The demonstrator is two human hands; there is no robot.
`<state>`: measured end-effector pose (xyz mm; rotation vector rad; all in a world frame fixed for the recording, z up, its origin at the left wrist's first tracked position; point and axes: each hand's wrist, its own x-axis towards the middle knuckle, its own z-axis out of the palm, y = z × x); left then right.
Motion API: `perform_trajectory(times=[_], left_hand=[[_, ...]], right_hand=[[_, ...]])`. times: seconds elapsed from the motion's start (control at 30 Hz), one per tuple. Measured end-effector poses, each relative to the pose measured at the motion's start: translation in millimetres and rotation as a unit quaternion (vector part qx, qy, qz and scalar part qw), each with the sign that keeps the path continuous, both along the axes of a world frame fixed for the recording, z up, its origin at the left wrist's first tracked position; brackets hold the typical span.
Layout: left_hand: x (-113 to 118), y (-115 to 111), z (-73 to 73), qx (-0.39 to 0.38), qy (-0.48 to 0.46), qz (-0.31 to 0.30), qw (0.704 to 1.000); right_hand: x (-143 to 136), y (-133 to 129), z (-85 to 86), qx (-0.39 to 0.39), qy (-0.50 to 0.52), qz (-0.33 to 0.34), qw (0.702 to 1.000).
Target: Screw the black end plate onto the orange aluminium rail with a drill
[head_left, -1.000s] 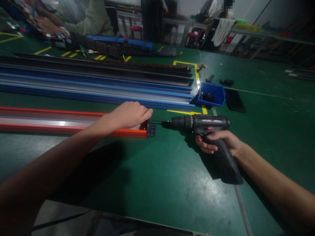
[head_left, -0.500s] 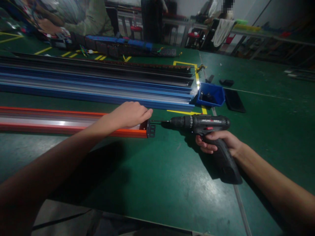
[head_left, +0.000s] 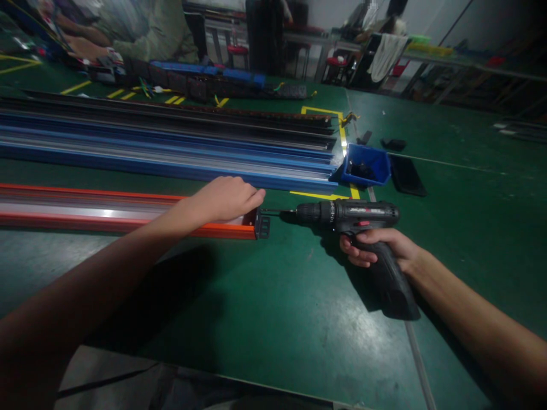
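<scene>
My right hand (head_left: pixel 376 247) is wrapped round the handle of a black cordless drill (head_left: pixel 350 213), which points left. Its long thin bit reaches the black end cap (head_left: pixel 264 224) on an orange metal profile (head_left: pixel 231 230). My left hand (head_left: pixel 228 199) lies over the right end of this profile and grips it near the cap, the thumb toward the bit's tip. How the fingers sit on the far side is hidden. The profile is a long channel with a pale inner face, lying flat on the green table (head_left: pixel 273 319).
Behind the orange profile lie several blue profiles (head_left: pixel 213 162) and black profiles (head_left: pixel 192 117). A blue bin (head_left: pixel 367 165) holding dark parts stands past their right ends, beside a flat black object (head_left: pixel 407 175). Across the table a person (head_left: pixel 149 34) handles wiring near a row of black sockets (head_left: pixel 188 85).
Both my hands, the drill and the orange profile look unmoved. Across the table, the other person's hands have shifted slightly.
</scene>
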<state>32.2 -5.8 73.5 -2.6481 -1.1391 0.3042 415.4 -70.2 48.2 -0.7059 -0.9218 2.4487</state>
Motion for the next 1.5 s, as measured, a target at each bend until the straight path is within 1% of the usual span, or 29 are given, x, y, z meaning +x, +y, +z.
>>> perform_trajectory(times=[0.23,0.4,0.6,0.77,1.0,1.27,1.5], left_hand=[[-0.6,-0.1,0.2,0.014,0.006,-0.015,1.000],[-0.4,-0.5,0.9,0.006,-0.007,-0.010,1.000],[-0.9,-0.4,0.4,-0.002,-0.021,-0.005,1.000],[-0.8,-0.8,0.5,-0.005,-0.011,0.002,1.000],[-1.8,1.1,-0.7,-0.020,-0.036,0.017,0.999],[-4.3,1.5,-2.8,-0.022,-0.064,0.015,0.998],[-4.5,1.9,-3.9,-0.021,-0.040,0.017,0.999]], right_hand=[[-1.2,0.4,0.1,-0.001,-0.002,0.005,1.000],[-1.2,0.6,-0.3,-0.002,-0.002,0.002,1.000],[-0.3,0.1,-0.5,0.016,-0.005,0.007,1.000],[-0.4,0.2,-0.1,0.016,-0.014,0.005,1.000],[0.2,0.1,-0.7,0.011,-0.020,-0.003,1.000],[0.2,0.0,0.3,-0.003,-0.022,-0.007,1.000],[0.0,1.0,-0.9,-0.012,-0.019,-0.011,1.000]])
